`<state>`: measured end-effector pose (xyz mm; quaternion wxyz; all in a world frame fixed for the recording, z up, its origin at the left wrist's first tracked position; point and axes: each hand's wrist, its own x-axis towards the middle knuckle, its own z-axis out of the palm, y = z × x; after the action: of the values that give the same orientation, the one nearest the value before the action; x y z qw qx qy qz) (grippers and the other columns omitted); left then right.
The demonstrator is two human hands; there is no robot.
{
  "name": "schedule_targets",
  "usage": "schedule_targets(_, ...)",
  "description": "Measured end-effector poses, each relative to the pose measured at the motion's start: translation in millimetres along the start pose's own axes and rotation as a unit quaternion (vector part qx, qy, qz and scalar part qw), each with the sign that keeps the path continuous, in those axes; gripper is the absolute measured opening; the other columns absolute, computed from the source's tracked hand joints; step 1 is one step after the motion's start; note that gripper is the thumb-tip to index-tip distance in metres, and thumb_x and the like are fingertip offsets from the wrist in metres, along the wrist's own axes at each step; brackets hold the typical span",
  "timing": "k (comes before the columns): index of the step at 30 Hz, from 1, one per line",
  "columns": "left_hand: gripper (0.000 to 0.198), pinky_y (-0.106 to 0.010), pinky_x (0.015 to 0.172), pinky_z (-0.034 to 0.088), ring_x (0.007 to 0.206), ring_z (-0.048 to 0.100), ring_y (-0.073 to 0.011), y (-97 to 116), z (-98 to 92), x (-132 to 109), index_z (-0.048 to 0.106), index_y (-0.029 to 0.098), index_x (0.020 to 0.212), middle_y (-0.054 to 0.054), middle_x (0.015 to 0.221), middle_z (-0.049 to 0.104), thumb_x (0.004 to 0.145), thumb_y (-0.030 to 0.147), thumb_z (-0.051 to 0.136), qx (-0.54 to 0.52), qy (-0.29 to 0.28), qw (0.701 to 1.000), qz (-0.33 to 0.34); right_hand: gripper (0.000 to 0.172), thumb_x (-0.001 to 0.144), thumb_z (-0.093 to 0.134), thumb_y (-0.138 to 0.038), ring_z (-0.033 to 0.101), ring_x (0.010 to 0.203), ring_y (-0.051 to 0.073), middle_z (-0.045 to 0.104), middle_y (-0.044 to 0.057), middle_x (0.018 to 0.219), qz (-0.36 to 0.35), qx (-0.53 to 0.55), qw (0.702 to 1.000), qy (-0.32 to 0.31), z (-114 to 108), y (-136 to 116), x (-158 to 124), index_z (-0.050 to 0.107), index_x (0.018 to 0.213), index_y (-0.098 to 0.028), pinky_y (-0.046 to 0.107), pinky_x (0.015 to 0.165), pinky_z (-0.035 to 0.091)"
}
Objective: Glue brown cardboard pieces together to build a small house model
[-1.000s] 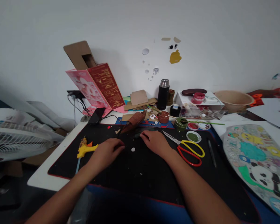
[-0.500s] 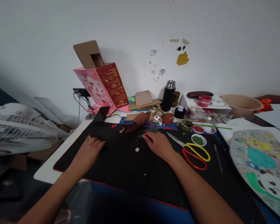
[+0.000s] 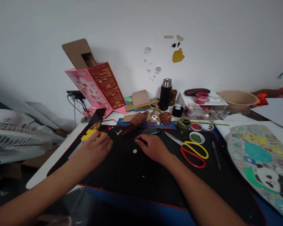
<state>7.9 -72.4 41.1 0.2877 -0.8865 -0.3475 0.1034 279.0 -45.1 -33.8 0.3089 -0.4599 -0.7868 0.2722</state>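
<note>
The fingers of the left hand (image 3: 96, 149) are curled around the yellow plastic glue gun (image 3: 91, 132), holding it over the left part of the black cutting mat (image 3: 136, 172) on the bench. The right hand (image 3: 152, 147) lies flat on the mat, fingers spread loosely, gripping nothing, touching a dark flat strip (image 3: 147, 131). Yellow-and-red-handled scissors (image 3: 191, 150) lie just beside it. The print on the pink-and-red cardboard box (image 3: 96, 86) behind is too small to read.

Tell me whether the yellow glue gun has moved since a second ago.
Yes. The left hand has lifted the yellow glue gun farther from the person, toward the black phone.
</note>
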Motion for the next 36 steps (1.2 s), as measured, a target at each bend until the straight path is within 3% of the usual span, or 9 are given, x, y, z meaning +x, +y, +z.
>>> schedule_targets(3, 0.032, -0.045, 0.094, 0.047, 0.103, 0.063, -0.0313, 18, -12.0, 18, 0.078, 0.020, 0.106, -0.013, 0.098, 0.075, 0.084, 0.004, 0.060, 0.016, 0.021, 0.998, 0.064, 0.028, 0.103, 0.062, -0.040, 0.075, 0.088, 0.022, 0.082, 0.006, 0.098, 0.005, 0.068, 0.998, -0.006, 3, -2, 0, 0.077, 0.117, -0.020, 0.029, 0.074, 0.046)
schedule_targets(7, 0.030, -0.043, 0.099, 0.045, 0.105, 0.061, -0.0299, 46, -12.3, 38, 0.081, 0.017, 0.106, -0.014, 0.102, 0.076, 0.081, 0.010, 0.067, 0.073, 0.042, 0.987, 0.139, 0.032, 0.101, 0.065, -0.042, 0.072, 0.085, 0.020, 0.081, 0.005, 0.101, 0.002, 0.141, 0.990, -0.013, 6, -3, 0, 0.075, 0.123, -0.021, 0.029, 0.074, 0.047)
schedule_targets(11, 0.027, -0.042, 0.096, 0.045, 0.100, 0.062, -0.0288, 60, -12.7, 50, 0.081, 0.020, 0.104, -0.011, 0.100, 0.077, 0.082, 0.015, 0.067, 0.103, 0.018, 0.984, 0.144, 0.033, 0.103, 0.062, -0.038, 0.069, 0.073, 0.016, 0.080, 0.006, 0.103, 0.015, 0.205, 0.979, -0.016, 6, -2, 0, 0.073, 0.127, -0.019, 0.028, 0.070, 0.049)
schedule_targets(15, 0.028, -0.041, 0.089, 0.047, 0.096, 0.060, -0.0286, 62, -23.4, 56, 0.081, 0.020, 0.106, -0.011, 0.099, 0.076, 0.083, 0.018, 0.067, 0.094, 0.024, 0.985, 0.139, 0.034, 0.104, 0.058, -0.040, 0.064, 0.059, 0.011, 0.077, 0.005, 0.104, 0.041, 0.314, 0.948, -0.034, 7, -1, 2, 0.072, 0.128, -0.020, 0.025, 0.059, 0.050)
schedule_targets(21, 0.028, -0.039, 0.081, 0.048, 0.090, 0.059, -0.0285, 64, -40.2, 59, 0.081, 0.016, 0.106, -0.014, 0.095, 0.074, 0.082, 0.019, 0.067, 0.142, 0.036, 0.980, 0.135, 0.046, 0.101, 0.061, -0.052, 0.061, 0.052, 0.011, 0.071, 0.002, 0.085, 0.086, 0.383, 0.919, -0.035, 7, -2, 6, 0.068, 0.133, -0.019, 0.020, 0.043, 0.042)
schedule_targets(27, 0.033, -0.042, 0.089, 0.049, 0.098, 0.062, -0.0308, 77, -43.2, 60, 0.082, 0.023, 0.104, -0.012, 0.101, 0.076, 0.081, 0.010, 0.061, 0.094, 0.018, 0.987, 0.131, 0.045, 0.097, 0.070, -0.047, 0.061, 0.068, 0.013, 0.072, 0.005, 0.098, 0.085, 0.350, 0.933, 0.016, 4, -4, 5, 0.069, 0.132, -0.019, 0.022, 0.056, 0.047)
schedule_targets(31, 0.042, -0.044, 0.088, 0.049, 0.104, 0.064, -0.0325, 87, -41.7, 64, 0.082, 0.026, 0.103, -0.011, 0.103, 0.076, 0.077, 0.002, 0.060, 0.060, 0.027, 0.992, 0.109, 0.047, 0.095, 0.071, -0.046, 0.063, 0.078, 0.016, 0.073, 0.005, 0.100, 0.097, 0.378, 0.921, 0.006, 4, -4, 7, 0.069, 0.135, -0.021, 0.025, 0.064, 0.050)
schedule_targets(36, 0.031, -0.040, 0.071, 0.046, 0.080, 0.061, -0.0271, 101, -44.9, 67, 0.081, 0.021, 0.091, -0.010, 0.085, 0.071, 0.078, 0.000, 0.062, 0.090, 0.019, 0.989, 0.119, 0.050, 0.090, 0.075, -0.052, 0.069, 0.099, 0.023, 0.075, 0.007, 0.109, 0.093, 0.434, 0.895, -0.048, 6, -1, 9, 0.070, 0.128, -0.020, 0.034, 0.083, 0.055)
